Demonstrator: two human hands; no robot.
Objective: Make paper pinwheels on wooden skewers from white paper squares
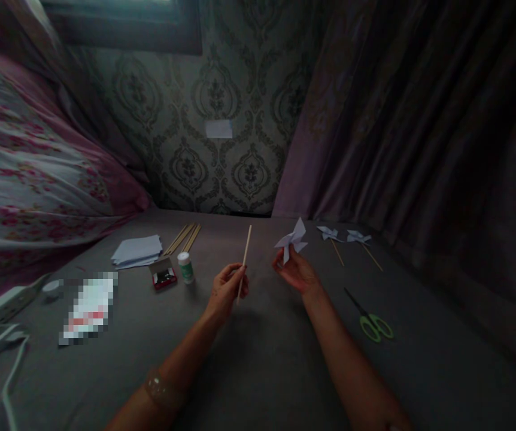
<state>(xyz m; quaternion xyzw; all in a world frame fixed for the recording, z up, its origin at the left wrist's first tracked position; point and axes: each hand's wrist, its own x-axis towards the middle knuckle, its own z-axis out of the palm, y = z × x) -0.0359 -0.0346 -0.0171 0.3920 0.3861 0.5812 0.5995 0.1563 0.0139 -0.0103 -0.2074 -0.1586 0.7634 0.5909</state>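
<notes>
Damask wallpaper (215, 90) rises behind the grey desk (267, 371) as we hold up a paper pinwheel (291, 239).
Our left hand (231, 287) keeps its grip closed on a wooden stick (248, 244); our right hand (294, 272) pinches the paper pinwheel. Two stick-mounted pinwheels (330, 233) lie at the right hand's two o'clock, green-handled scissors (369, 320) at its four, loose sticks (181, 238) at the left's ten.
</notes>
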